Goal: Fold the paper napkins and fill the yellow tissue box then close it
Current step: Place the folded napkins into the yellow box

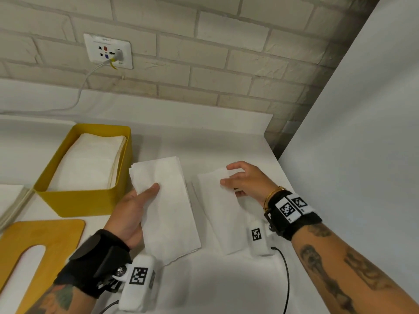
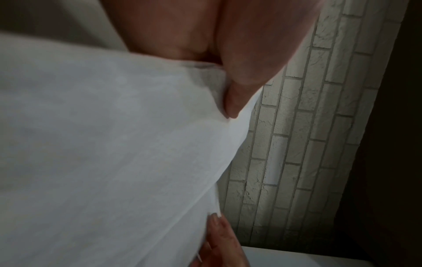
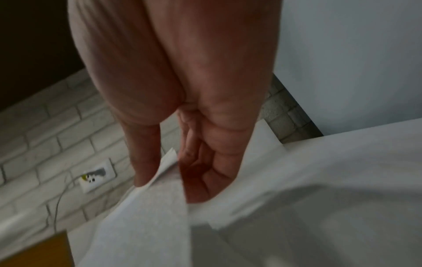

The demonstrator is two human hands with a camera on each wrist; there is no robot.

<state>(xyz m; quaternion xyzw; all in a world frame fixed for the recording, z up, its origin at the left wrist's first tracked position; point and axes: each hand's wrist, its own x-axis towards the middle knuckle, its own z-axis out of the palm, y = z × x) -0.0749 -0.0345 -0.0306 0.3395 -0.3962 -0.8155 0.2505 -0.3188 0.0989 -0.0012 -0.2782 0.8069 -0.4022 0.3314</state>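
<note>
The yellow box (image 1: 74, 200) sits open on the white counter (image 1: 226, 279), off to the left, with a stack (image 1: 90, 159) of folded napkins already lying inside it. Its lid (image 1: 45, 236), a flat yellow board with a long slot cut in it, lies flat on the counter just in front of the box, not touching it as far as I can see.

Right beside the box, the left hand (image 1: 133, 211) holds a folded napkin (image 1: 167, 207) by its left edge, thumb on top and the fingers tucked underneath. The left wrist view shows the thumb (image 2: 239, 86) pressed into the paper, pretty blurry though.

A bit further right, the right hand (image 1: 247, 180) pinches a second napkin (image 1: 220, 214) at its far end, thumb against fingers, with that end lifted a little. The two napkins lie near each other but apart.

More white sheets (image 1: 11, 200) sit at the left edge. Behind it all there's a brick wall with a socket (image 1: 107, 51) and a cable (image 1: 84, 87) plugged in.
</note>
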